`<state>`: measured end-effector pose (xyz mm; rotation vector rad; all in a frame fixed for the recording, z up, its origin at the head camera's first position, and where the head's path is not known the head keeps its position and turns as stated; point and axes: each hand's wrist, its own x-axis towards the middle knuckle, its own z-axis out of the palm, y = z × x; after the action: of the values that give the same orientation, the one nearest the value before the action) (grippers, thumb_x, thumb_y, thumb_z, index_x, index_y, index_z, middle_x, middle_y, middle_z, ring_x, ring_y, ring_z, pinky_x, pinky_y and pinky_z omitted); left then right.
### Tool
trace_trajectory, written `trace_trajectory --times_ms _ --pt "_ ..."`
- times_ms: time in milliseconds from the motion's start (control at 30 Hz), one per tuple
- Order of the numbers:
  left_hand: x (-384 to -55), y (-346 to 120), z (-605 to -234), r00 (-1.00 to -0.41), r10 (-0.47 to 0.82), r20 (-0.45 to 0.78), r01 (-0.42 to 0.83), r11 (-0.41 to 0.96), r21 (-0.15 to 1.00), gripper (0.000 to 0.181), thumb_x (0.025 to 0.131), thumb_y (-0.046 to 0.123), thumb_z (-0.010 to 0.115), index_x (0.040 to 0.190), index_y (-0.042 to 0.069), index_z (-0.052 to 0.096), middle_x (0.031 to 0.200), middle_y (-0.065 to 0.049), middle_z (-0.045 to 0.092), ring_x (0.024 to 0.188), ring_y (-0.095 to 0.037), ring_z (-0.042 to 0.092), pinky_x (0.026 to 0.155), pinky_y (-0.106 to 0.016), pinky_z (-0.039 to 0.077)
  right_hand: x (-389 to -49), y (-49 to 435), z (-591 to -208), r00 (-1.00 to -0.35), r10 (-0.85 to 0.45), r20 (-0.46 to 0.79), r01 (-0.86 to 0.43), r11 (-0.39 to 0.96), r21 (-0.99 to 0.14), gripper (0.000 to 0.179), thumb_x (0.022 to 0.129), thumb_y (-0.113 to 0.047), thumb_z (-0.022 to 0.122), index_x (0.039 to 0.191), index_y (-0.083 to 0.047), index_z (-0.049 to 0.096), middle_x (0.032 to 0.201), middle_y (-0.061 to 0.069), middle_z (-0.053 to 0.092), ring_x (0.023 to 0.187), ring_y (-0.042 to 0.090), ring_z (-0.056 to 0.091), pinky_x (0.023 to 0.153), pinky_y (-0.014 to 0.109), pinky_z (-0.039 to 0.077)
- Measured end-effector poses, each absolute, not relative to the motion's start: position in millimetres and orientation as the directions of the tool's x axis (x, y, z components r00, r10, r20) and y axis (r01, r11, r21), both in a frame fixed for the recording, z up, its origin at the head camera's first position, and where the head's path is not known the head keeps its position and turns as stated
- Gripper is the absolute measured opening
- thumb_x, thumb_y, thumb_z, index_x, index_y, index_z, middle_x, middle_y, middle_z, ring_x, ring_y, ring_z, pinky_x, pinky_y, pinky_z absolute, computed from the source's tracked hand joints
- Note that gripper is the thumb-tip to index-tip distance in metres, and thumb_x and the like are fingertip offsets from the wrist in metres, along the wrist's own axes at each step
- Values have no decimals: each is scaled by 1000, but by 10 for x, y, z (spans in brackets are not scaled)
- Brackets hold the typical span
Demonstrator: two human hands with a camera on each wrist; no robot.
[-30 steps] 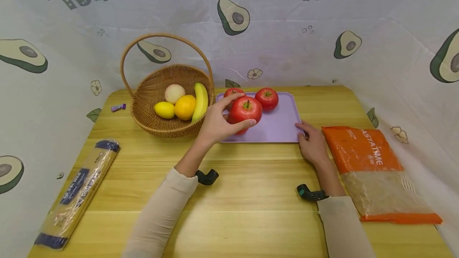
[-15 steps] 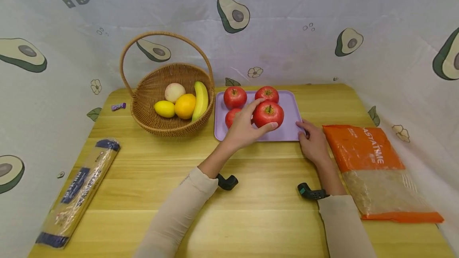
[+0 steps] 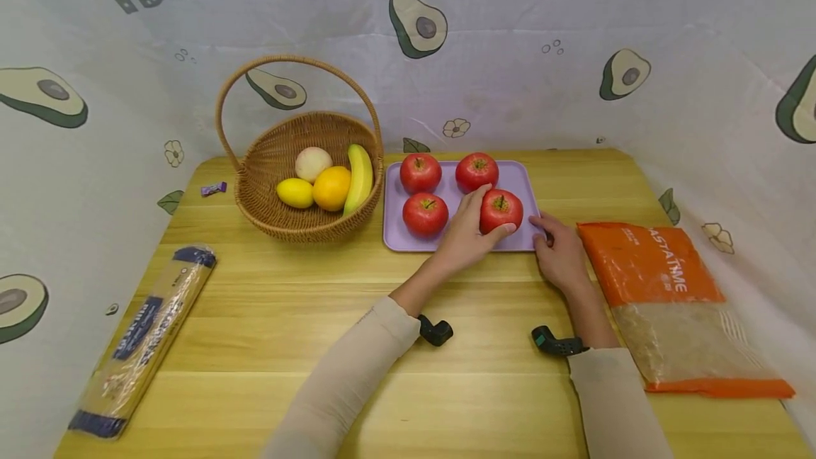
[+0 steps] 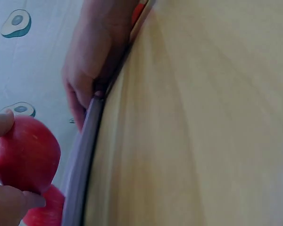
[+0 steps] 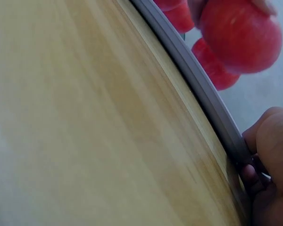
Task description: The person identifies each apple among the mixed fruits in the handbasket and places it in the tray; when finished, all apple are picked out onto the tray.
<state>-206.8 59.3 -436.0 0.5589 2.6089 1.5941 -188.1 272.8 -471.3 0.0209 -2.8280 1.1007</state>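
Note:
My left hand (image 3: 464, 238) grips a red apple (image 3: 501, 208) between thumb and fingers, over the front right part of a lilac tray (image 3: 454, 241). In the left wrist view this apple (image 4: 27, 153) hangs above the level of the tray rim (image 4: 81, 162). Three more red apples lie on the tray: one at the back left (image 3: 421, 173), one at the front left (image 3: 425, 215), one at the back right (image 3: 477, 171). My right hand (image 3: 561, 252) pinches the tray's right edge, thumb and fingers around the rim, as the right wrist view also shows at the hand (image 5: 276, 155).
Left of the tray stands a wicker basket (image 3: 306, 232) with a tall handle, holding a lemon, an orange, a banana and a pale round fruit. A pasta bag (image 3: 676, 303) lies at right, a noodle pack (image 3: 143, 342) at left, and a small purple candy (image 3: 213, 189) behind it.
My left hand has carried the apple rightward across the tray and lower, from the left side to the front right. The left-hand apples have come into full view. My right hand stays at the tray edge.

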Motion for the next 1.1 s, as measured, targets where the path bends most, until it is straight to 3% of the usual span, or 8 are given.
trace_trajectory --times_ms 400,633,867,1100 --pt "-2091 726 -4528 -981 170 91 160 450 879 81 97 33 71 161 9 26 158 -16 36 139 -30 49 119 -42 42 -1861 2722 -4728 -994 30 102 -46 741 -670 43 104 -11 49 145 2 56 157 24 45 141 48 45 113 63 39" --pt "-2128 676 -4538 -978 186 94 171 463 869 79 98 34 69 161 11 27 161 -12 35 143 -27 45 120 -43 41 -1869 2719 -4732 -994 39 99 -38 739 -673 43 104 -11 49 144 1 57 158 24 44 144 48 43 116 63 36" --pt "-2063 610 -4460 -970 226 88 194 508 839 85 98 34 69 164 10 22 169 -10 26 153 -29 34 123 -47 36 -1846 2707 -4746 -994 36 103 -45 729 -683 42 104 -9 49 143 2 57 157 25 46 141 49 45 114 63 38" --pt "-1946 423 -4223 -950 279 139 266 496 827 80 97 38 69 162 14 29 165 -6 34 149 -26 40 119 -51 40 -1854 2715 -4700 -996 40 76 -24 720 -693 44 104 -11 49 145 1 56 159 23 43 143 48 43 115 63 37"
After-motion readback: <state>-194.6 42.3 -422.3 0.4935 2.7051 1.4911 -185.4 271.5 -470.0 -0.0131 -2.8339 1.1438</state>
